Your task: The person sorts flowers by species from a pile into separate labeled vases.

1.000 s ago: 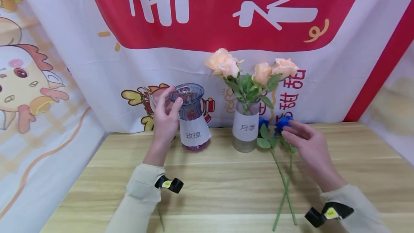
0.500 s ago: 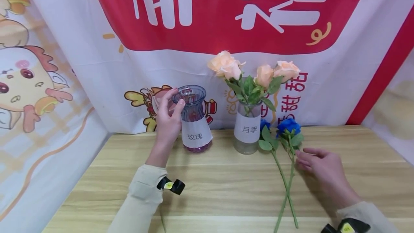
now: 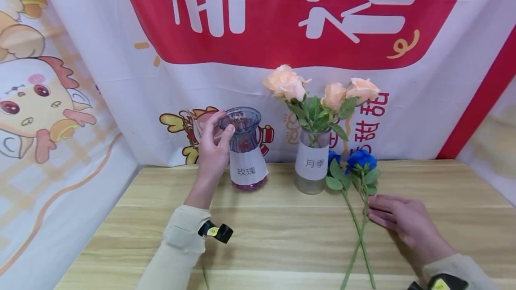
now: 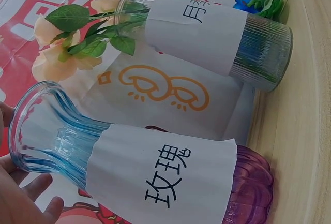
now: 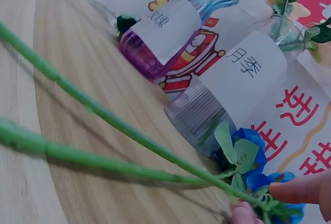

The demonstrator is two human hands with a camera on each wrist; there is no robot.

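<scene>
White cloth (image 3: 133,115) printed in red hangs behind a wooden table (image 3: 282,236). Near the table's back edge, right of centre, lies a blue rose (image 3: 361,161), its stem running toward the near edge. The right hand (image 3: 407,220) is at that stem just below the leaves, thumb and forefinger on either side; I cannot tell whether they press on it. A second rose (image 3: 333,158) lies alongside, partly hidden by the clear vase (image 3: 309,185), and the two stems cross. Peach roses (image 3: 285,83) stand in that vase, by the back edge. Left of it stands a blue-and-purple vase (image 3: 244,145); the left hand (image 3: 213,153) holds its rim between thumb and fingers. Beside the left sleeve (image 3: 173,245) lies a thin stem (image 3: 204,275).
</scene>
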